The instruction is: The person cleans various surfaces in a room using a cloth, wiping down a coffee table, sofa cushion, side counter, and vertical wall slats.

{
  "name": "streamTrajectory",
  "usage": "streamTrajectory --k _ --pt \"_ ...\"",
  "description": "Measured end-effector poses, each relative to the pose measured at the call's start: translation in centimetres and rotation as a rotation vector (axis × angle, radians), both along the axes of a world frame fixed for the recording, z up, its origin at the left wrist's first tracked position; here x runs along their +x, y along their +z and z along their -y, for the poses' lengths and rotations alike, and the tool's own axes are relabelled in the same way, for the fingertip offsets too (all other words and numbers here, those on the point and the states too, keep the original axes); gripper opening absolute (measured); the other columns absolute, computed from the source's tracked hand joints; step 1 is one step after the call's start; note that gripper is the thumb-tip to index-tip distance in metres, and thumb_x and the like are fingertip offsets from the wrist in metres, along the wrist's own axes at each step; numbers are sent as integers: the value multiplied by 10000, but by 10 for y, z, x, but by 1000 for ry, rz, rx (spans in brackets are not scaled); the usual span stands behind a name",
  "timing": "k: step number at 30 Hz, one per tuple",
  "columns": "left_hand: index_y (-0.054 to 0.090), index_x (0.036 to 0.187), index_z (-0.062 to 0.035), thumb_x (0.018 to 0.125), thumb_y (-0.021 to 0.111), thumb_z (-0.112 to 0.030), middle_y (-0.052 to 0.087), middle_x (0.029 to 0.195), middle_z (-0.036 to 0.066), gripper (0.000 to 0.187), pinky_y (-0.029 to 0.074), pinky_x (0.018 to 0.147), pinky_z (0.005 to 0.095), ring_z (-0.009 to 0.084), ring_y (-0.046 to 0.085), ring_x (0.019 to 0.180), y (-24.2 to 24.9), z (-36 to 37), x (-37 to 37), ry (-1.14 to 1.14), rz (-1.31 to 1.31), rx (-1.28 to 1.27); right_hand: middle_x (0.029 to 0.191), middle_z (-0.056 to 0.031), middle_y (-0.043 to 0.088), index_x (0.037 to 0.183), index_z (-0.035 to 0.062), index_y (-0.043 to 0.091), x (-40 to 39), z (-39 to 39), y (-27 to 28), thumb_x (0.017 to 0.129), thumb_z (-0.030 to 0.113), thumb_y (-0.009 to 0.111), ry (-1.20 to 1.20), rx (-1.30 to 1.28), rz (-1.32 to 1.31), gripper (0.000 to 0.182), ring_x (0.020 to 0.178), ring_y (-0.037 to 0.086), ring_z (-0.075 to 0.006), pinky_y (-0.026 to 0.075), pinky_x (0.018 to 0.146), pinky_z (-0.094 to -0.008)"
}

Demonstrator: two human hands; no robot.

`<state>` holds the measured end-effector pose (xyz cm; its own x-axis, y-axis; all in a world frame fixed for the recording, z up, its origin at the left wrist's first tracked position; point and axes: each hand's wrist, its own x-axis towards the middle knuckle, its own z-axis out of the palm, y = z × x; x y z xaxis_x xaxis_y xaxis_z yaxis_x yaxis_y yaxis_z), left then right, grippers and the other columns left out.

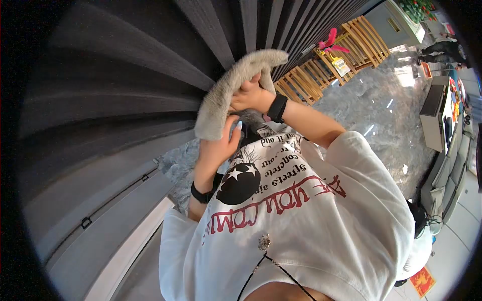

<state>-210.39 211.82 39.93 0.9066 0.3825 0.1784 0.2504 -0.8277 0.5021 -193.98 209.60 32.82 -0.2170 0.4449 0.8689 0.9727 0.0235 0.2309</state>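
A grey plush cloth (227, 93) hangs in a curved, folded strip in front of the dark ribbed wall. My left hand (221, 142) grips its lower end, with the thumb on the near side and the other fingers hidden behind the fabric. Higher up, my right hand (252, 95) is closed on the inner side of the same cloth, its fingers bent and partly covered by the fold. Dark bands circle both wrists.
The ribbed wall (135, 65) rises close beyond my hands. Wooden slatted furniture (301, 83) with a pink feathery decoration (333, 42) stands along it. A person in dark clothes (444, 51) is far right, beyond a low cabinet (434, 113) and a grey sofa (447, 175).
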Motion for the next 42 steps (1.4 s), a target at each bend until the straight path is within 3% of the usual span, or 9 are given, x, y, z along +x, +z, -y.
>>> streamTrajectory --k 7,11,15,18,21,23,27,37,42 --pt "470 1059 -22 772 486 -208 494 1018 202 343 359 818 432 352 458 963 -54 -12 0 -93 -118 128 959 128 507 830 321 553 2 21 -38 693 410 514 145 -383 -101 168 874 408 -130 384 658 -461" --pt "503 969 -23 748 500 -167 514 942 197 264 357 802 433 375 469 897 5 -14 3 -74 1 129 1042 100 482 927 414 515 -2 18 25 688 450 486 24 -273 -159 243 964 385 -167 253 741 -524" --pt "546 961 -44 742 560 -129 553 912 131 235 399 754 384 296 528 842 91 -17 -1 -53 100 160 1237 106 392 1013 458 488 -1 8 125 728 491 390 -9 -111 -168 303 1235 169 -219 -65 951 -557" --pt "556 982 -59 711 597 -111 561 943 110 278 401 777 359 273 534 866 111 -9 -4 51 111 121 1254 40 391 1153 385 427 -10 9 142 841 396 267 69 -144 -342 351 1257 132 -267 -62 967 -535" --pt "465 1103 -23 765 545 -255 511 1034 155 417 346 823 404 312 473 948 96 -6 -4 91 60 344 1015 -60 557 951 199 566 -10 -6 123 842 401 278 79 142 -261 368 1022 470 -240 280 910 -482" --pt "469 1089 -21 758 550 -279 512 1019 158 428 338 839 402 323 467 961 86 -3 -4 60 45 407 1197 119 428 984 463 501 -11 -13 100 717 514 390 -10 167 -262 294 1222 197 -213 -62 952 -555" --pt "441 1089 -1 767 539 -217 501 1027 190 400 332 872 369 314 455 1014 43 5 -15 171 -226 154 1149 152 455 915 459 521 -17 -7 71 696 525 415 -28 108 -220 252 1215 206 -195 -61 961 -556" --pt "246 1240 30 756 393 4 337 1251 173 506 306 913 385 291 369 1126 -62 43 -28 314 229 -975 1100 60 482 800 319 555 -63 -12 -64 681 434 433 -21 161 -713 206 1190 252 -274 -21 964 -563" --pt "343 1186 -16 798 357 -103 413 1179 134 397 334 888 386 254 416 1082 -131 34 -24 1085 92 -1373 1158 62 436 921 289 496 -87 -21 -134 688 410 449 -62 318 -1065 267 1199 237 -253 -4 961 -555"
